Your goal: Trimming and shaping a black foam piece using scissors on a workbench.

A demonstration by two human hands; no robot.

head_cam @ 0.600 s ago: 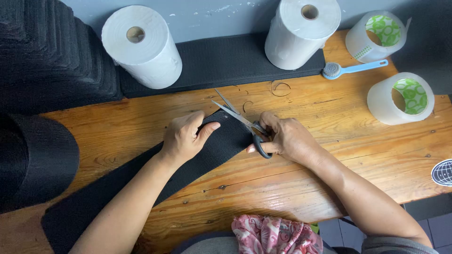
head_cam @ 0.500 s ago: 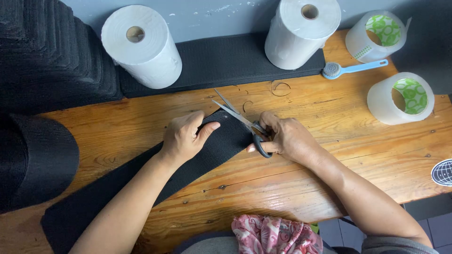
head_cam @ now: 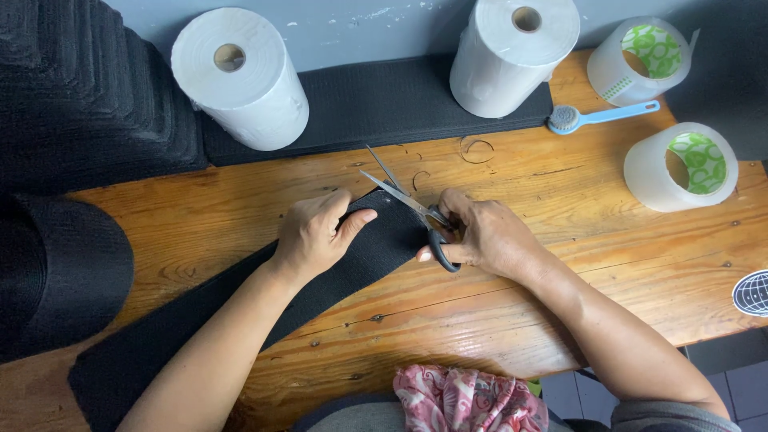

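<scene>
- Right hand [head_cam: 488, 236] grips black-handled scissors [head_cam: 412, 208], blades parted at the strip's upper end.
- Left hand [head_cam: 320, 232] presses flat on the black fabric strip [head_cam: 240, 312], thumb spread.
- The strip lies diagonally across the wooden worktop [head_cam: 560, 320].
- Beyond: two white paper rolls [head_cam: 240, 80], two tape rolls [head_cam: 680, 168], a blue brush [head_cam: 600, 118].

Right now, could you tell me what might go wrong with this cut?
The left hand presses the black strip close to the open scissors held by the right hand, so the thumb could be nicked. The long strip hangs toward the table edge and could drag the cut crooked.
</scene>
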